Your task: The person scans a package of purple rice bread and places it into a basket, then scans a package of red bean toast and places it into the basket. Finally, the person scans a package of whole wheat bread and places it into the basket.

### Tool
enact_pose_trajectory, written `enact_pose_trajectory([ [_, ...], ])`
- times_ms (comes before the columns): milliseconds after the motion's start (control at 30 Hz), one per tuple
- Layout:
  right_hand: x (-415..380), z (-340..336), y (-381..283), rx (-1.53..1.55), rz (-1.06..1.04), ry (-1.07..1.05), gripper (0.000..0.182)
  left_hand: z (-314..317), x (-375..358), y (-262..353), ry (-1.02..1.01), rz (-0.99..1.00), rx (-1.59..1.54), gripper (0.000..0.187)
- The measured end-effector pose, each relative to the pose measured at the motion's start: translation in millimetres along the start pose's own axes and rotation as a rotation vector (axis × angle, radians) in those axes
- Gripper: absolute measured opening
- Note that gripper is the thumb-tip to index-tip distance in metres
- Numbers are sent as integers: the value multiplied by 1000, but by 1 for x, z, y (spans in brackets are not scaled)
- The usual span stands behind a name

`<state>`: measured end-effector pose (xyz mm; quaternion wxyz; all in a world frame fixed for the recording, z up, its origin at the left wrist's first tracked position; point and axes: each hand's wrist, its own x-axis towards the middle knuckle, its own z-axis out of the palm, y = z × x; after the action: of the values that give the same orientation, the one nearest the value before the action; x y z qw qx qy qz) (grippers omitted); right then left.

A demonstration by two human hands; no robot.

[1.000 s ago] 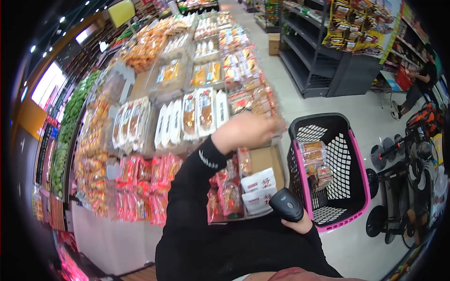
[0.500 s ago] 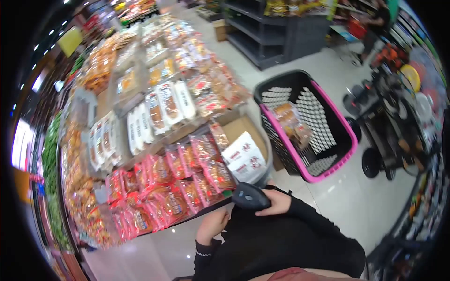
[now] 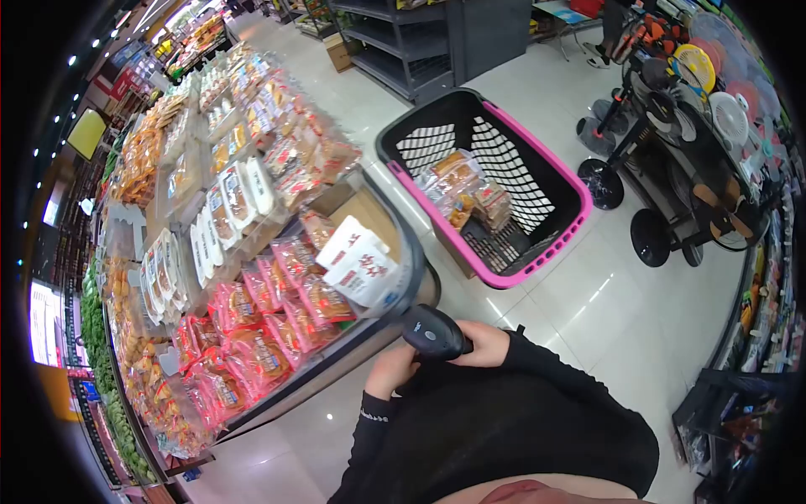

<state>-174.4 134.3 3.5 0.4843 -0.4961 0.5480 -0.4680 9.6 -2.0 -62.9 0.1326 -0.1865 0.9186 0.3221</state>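
A black handheld scanner point(image 3: 433, 332) is in my right hand point(image 3: 487, 344), whose fingers wrap round its narrow end. My left hand point(image 3: 393, 370) is just below and left of the scanner's head; its fingers look curled, and whatever they hold, if anything, is hidden. Beyond my hands stands a black basket with a pink rim point(image 3: 537, 273), with packaged bread point(image 3: 457, 181) lying in it. To the left, a display counter carries red-and-clear bread packets point(image 3: 252, 344), and white printed bags point(image 3: 361, 262) rest at its near right corner.
Standing fans point(image 3: 651, 235) are on the right, beside shelves of goods. A dark grey shelf unit point(image 3: 403, 42) stands at the top, with a cardboard box point(image 3: 337, 52) next to it. White trays of packed food point(image 3: 239, 202) fill the counter's middle. Part of a person shows at the top right.
The view has turned, so the counter and basket appear further left. The scanner is now lower and nearer to my left hand, still held in my right hand.
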Motion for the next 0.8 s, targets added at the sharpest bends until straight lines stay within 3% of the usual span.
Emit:
enact_pose_trajectory([
  [100, -54, -32, 7, -129, 26, 177, 48, 17, 27, 50, -45, -21, 79, 25],
  [167, -92, -51, 11, -195, 244, 238, 44, 28, 43, 84, -54, 56, 20, 26],
  [300, -155, -75, 21, -48, 155, 448, 43, 38, 72, 154, -118, 180, -72, 27],
  [333, -168, -80, 22, -71, 193, 527, 43, 37, 80, 166, -250, 193, -60, 30],
  [367, -180, -84, 23, -95, 228, 605, 43, 36, 88, 175, -380, 204, -46, 34],
  [433, -198, -91, 32, -64, 227, 638, 40, 34, 105, 184, -386, 263, -7, 36],
  [567, -214, -101, 40, -29, 234, 748, 35, 15, 157, 179, -484, 361, -372, 33],
  [700, -213, -113, 50, -17, 249, 812, 35, -8, 230, 163, -372, 229, -813, 25],
  [800, -207, -126, 55, -17, 281, 817, 37, -11, 292, 137, -255, -98, -924, 25],
])
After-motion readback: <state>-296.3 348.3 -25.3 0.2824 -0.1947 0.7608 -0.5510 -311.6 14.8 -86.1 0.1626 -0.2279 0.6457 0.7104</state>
